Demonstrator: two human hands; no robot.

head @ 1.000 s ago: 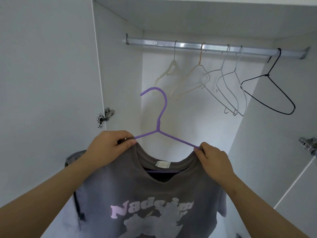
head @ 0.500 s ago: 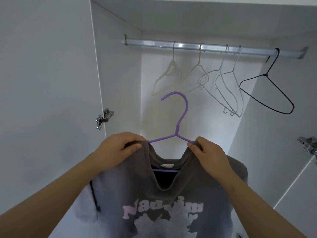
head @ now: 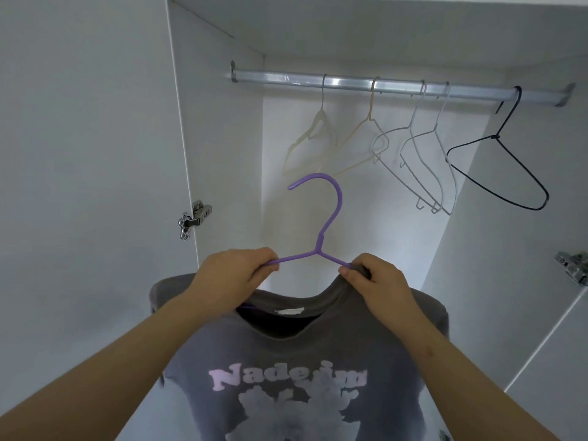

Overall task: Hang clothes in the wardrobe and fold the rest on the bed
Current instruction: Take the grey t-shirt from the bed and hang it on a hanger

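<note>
A grey T-shirt (head: 286, 370) with pale printed lettering hangs on a purple hanger (head: 327, 224) in front of the open wardrobe. My left hand (head: 232, 278) grips the hanger's left arm at the shirt's shoulder. My right hand (head: 372, 278) pinches the collar fabric over the hanger's right arm. The hanger's hook points up and left, well below the silver rail (head: 381, 85). The lower bar of the hanger is mostly hidden inside the shirt.
Several bare hangers hang on the rail: two cream ones (head: 318, 138), two grey ones (head: 423, 154) and a black one (head: 506, 163) at the right. The white door (head: 89, 154) stands open at the left, with a metal hinge (head: 192, 218). Another hinge (head: 572, 265) shows at right.
The shirt and hanger shifted right and turned to face me squarely. My left hand moved from the shirt's shoulder onto the hanger's bare left arm. The right sleeve now spreads out.
</note>
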